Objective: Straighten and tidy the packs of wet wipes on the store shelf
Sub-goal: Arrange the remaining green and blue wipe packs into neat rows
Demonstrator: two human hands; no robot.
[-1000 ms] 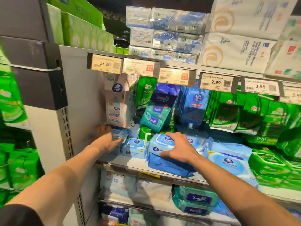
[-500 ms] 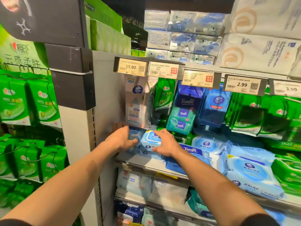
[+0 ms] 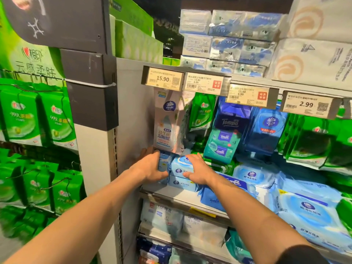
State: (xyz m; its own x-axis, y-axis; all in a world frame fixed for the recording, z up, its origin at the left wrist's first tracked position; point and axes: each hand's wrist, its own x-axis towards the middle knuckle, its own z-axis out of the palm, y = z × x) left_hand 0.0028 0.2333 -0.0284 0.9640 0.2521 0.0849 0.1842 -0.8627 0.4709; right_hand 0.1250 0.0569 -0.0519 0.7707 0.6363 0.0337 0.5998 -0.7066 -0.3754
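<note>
Both hands work at the far left end of the shelf (image 3: 182, 196), just below the tall pink Vinda pack (image 3: 167, 122) that hangs under the 15.90 price tag (image 3: 162, 78). The left hand (image 3: 150, 168) grips a small light-blue pack (image 3: 163, 162) that stands against the side wall, directly under the pink pack; the fingers curl around its far side and the thumb lies at its front. The right hand (image 3: 198, 170) lies on top of a light-blue wipes pack (image 3: 180, 164) just right of it, with the fingers spread over the lid and the thumb at the front edge, so it holds this pack from above. This pack sits on a second pack of the same kind (image 3: 182, 184), which rests on the shelf. Right of the pink pack, lower, a dark blue Tempo pack (image 3: 213, 199) lies flat at the shelf edge, partly under the right forearm.
</note>
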